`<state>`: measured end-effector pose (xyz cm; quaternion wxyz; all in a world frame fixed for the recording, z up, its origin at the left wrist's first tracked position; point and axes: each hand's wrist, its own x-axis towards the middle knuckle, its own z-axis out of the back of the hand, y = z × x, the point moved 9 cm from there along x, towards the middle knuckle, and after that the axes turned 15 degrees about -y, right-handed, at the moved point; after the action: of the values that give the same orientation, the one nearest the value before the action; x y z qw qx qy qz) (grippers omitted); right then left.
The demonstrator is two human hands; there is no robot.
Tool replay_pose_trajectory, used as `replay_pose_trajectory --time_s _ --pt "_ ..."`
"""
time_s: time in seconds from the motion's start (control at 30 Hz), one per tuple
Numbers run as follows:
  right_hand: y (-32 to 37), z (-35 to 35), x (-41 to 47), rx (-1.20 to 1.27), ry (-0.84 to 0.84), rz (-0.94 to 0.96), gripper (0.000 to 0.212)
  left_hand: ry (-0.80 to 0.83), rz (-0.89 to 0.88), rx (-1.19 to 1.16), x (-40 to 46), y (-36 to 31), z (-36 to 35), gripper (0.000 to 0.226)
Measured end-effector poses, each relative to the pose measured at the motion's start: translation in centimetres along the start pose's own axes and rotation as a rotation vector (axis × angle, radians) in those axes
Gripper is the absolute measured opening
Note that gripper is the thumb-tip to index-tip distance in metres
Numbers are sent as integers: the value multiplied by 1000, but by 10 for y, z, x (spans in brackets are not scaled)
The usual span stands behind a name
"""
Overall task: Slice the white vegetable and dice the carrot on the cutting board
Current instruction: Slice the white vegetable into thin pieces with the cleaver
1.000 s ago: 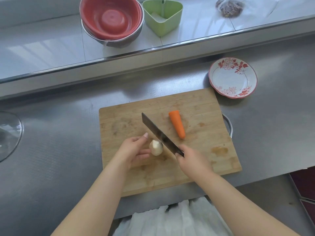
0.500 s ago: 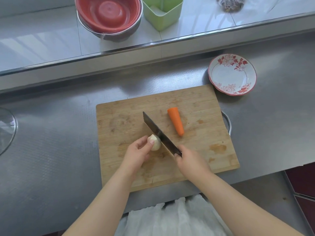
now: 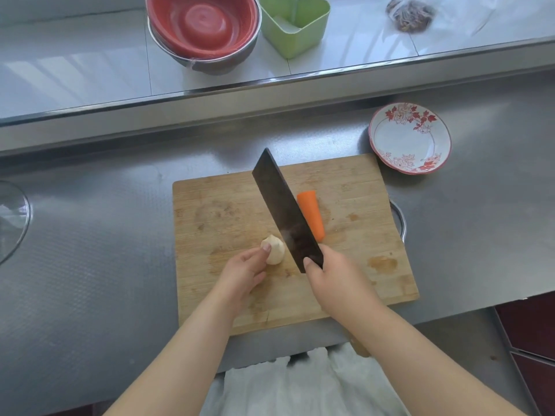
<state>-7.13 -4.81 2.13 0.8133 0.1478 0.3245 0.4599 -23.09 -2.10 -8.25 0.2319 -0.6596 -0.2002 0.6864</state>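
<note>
1. Cutting board (image 3: 228, 211): rectangular bamboo, fine lengthwise grain, stained and scuffed; lies flat on the counter (image 3: 90, 265), a brushed steel sheet with a dimpled texture.
2. White vegetable (image 3: 274, 250): small, rounded, bulb-like with a pointed tip, pale matte skin. Sits on the board near its middle, toward the near edge.
3. Left hand (image 3: 244, 273): fingers curled, thumb tip pressed on the bulb's near side, steadying it.
4. Carrot (image 3: 312, 214): short tapered stub, smooth orange, flat cut face at the far end. Lies on the board right of the bulb, partly hidden by the blade.
5. Cleaver (image 3: 285, 211): broad rectangular dark blade, dull finish (some motion blur near the heel). Tilted, tip pointing away and left, between bulb and carrot.
6. Right hand (image 3: 333, 277): clamped round the cleaver's handle, thumb against the blade's heel.
7. Plate (image 3: 387, 136): round, shallow, glossy white ceramic with red floral rim; on the counter just off the board's far right corner.
8. Back ledge: red ribbed plastic basin (image 3: 204, 25) nested in a steel bowl; green plastic container (image 3: 294, 34) beside it.
</note>
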Motion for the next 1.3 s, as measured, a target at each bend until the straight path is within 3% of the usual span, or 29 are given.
replay_pose_trajectory --time_s 0.13,0.27,0.8,0.97,1.2,1.3 --pt "9 -2 -3 -61 29 7 18 -12 -1 -12 1 1 1 51" --pt "15 -5 -7 -108 30 26 12 13 -6 -4 3 0 2 35" --pt "21 -7 -12 -178 4 48 19 -7 18 -7 6 -1 4 23" --pt "21 -7 -12 -182 -4 53 19 -2 19 -5 8 1 4 27" --pt "21 -8 -13 -191 -10 70 20 1 10 -16 7 0 3 50" --pt "22 -8 -14 -184 -10 72 20 2 14 -23 7 -1 3 46"
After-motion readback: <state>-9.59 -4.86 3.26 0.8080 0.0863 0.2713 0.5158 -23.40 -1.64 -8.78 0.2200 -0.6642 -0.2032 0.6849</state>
